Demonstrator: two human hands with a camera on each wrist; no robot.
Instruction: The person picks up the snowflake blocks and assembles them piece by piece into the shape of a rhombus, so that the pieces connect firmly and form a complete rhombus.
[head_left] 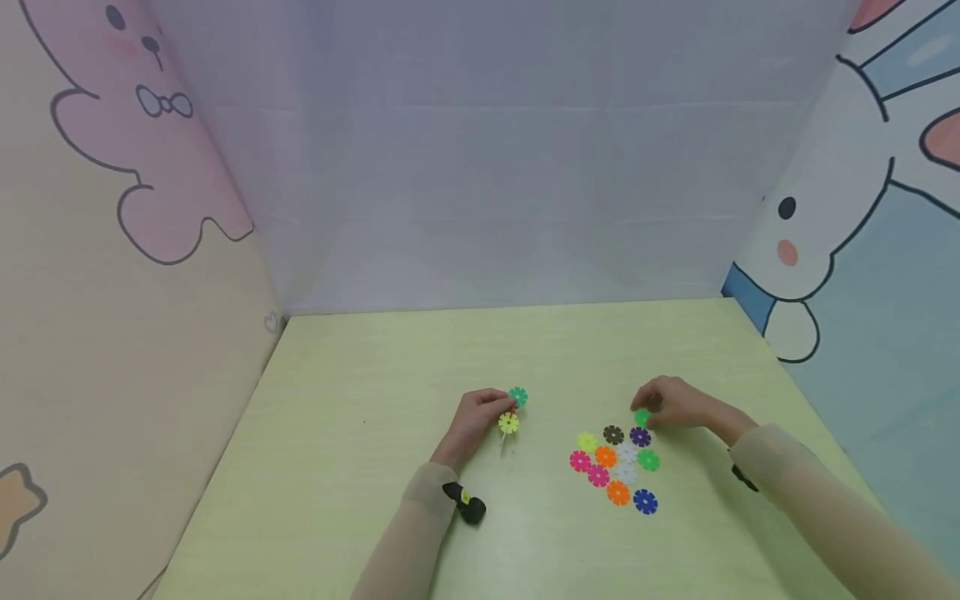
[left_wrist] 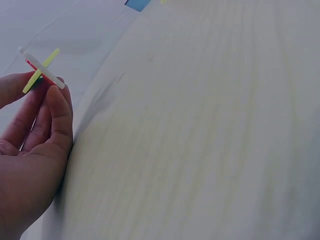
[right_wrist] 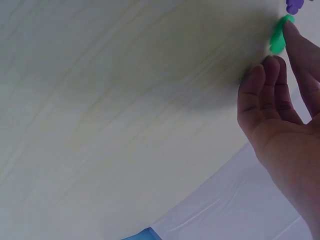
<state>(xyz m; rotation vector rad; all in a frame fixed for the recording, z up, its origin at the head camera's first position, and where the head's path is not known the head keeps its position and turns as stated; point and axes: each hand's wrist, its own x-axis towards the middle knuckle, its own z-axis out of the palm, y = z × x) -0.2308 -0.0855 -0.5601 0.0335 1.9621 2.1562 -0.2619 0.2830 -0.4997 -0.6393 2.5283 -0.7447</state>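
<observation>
Across the near side of the pale yellow-green, wood-grained counter (head_left: 322, 500), 2 forearms in beige sleeves (head_left: 408, 542) reach forward, a black band with a rounded black piece (head_left: 472, 511) at the left wrist. Right of centre, 11 flat, flower-shaped discs lie loosely clustered. Nearest is a dark blue flower-shaped disc (head_left: 646, 502), with a bright orange flower-shaped disc (head_left: 618, 492) just left of it; beyond come 2 pink, 2 white, 1 more orange and 1 green, then a yellow, a brown and a purple one along the far side.

Of the 2 hands, the left hand (head_left: 477, 419) pinches a small joined piece above the counter: a pale yellow notched disc (head_left: 508, 423), a teal-green notched disc (head_left: 517, 397), a red part and a narrow white part (left_wrist: 56, 82). The right hand (head_left: 677, 402) pinches a bright green flower-shaped disc (right_wrist: 278, 39) by thumb and fingertips, just beyond the purple one.

Farthest back hangs a creased, pale lavender sheet (head_left: 480, 167), between a pink cartoon figure (head_left: 168, 221) and a white cartoon rabbit (head_left: 813, 183).
</observation>
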